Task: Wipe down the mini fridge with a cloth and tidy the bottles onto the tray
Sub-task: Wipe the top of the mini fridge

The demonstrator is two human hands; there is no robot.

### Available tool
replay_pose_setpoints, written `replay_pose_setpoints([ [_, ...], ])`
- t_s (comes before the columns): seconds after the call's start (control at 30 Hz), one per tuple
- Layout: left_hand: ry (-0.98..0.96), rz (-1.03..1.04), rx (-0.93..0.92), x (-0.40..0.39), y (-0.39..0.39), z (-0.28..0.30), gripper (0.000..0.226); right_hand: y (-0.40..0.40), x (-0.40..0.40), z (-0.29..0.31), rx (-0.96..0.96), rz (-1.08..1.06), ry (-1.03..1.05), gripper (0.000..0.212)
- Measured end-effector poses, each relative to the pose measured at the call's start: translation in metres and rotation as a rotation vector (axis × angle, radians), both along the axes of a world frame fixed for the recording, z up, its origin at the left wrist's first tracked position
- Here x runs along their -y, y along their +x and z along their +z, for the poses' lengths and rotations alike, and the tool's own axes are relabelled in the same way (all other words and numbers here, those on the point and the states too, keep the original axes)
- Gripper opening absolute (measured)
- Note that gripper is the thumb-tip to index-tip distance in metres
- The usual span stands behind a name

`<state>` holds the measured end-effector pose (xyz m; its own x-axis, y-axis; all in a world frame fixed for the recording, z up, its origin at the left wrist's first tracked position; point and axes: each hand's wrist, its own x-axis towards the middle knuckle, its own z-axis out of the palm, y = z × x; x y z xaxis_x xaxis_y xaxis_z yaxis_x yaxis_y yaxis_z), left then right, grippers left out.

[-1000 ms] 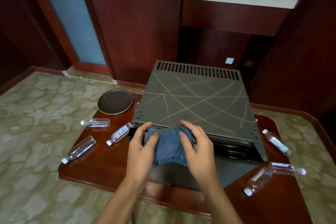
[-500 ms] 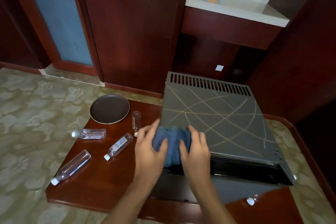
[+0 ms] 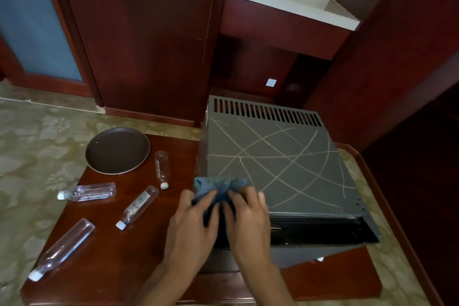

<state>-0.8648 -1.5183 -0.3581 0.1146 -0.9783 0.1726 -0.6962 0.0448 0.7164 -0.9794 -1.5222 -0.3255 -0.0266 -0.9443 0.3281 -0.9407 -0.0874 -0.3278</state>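
Both hands worked at one corner of the mini fridge (image 3: 278,164), which lay as a grey box on the wooden platform (image 3: 129,238), its vent slots on the edge farthest from the fingers and its scribbled top panel facing up, presumably so the marks could be rubbed off. Beyond the fingertips, the blue cloth (image 3: 218,187) sat bunched on the panel's near-left corner. The left hand (image 3: 191,228) and right hand (image 3: 248,221) pinched it from either side, fingers curled into the fabric, likely to gather it into a pad. Left of the fingers, the round brown tray (image 3: 118,150) held nothing. Four clear bottles lay on their sides between tray and hands: the longest bottle (image 3: 62,248) and the labelled bottle (image 3: 137,207) pointed caps toward the near-left, another bottle (image 3: 88,191) capped leftward, the smallest bottle (image 3: 162,169) ran away from the viewer, cap nearest.
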Motion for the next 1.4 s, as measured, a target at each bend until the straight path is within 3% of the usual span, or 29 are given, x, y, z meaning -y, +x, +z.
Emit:
replay_pose_setpoints([
  [0.13,-0.018,-0.005,0.002,0.018,-0.003,0.005,0.033,0.002,0.017,0.001,0.012,0.022,-0.001,0.005],
  [0.23,-0.001,0.018,0.012,0.043,-0.009,0.009,0.030,0.002,0.045,0.004,0.014,0.061,0.001,0.017],
  [0.5,0.018,0.168,0.293,0.108,-0.014,0.019,0.021,0.001,0.125,0.004,0.029,0.157,0.165,0.014],
  [0.67,-0.028,0.212,0.373,0.096,-0.017,0.013,0.020,-0.008,0.117,0.003,0.061,0.170,0.143,0.012],
  [1.03,-0.061,0.054,0.579,0.063,-0.011,0.025,0.019,-0.004,0.082,0.011,-0.009,0.083,0.224,0.014],
  [1.4,0.058,-0.036,0.567,0.082,-0.008,0.031,0.029,0.006,0.092,0.012,0.023,-0.008,0.214,0.016],
])
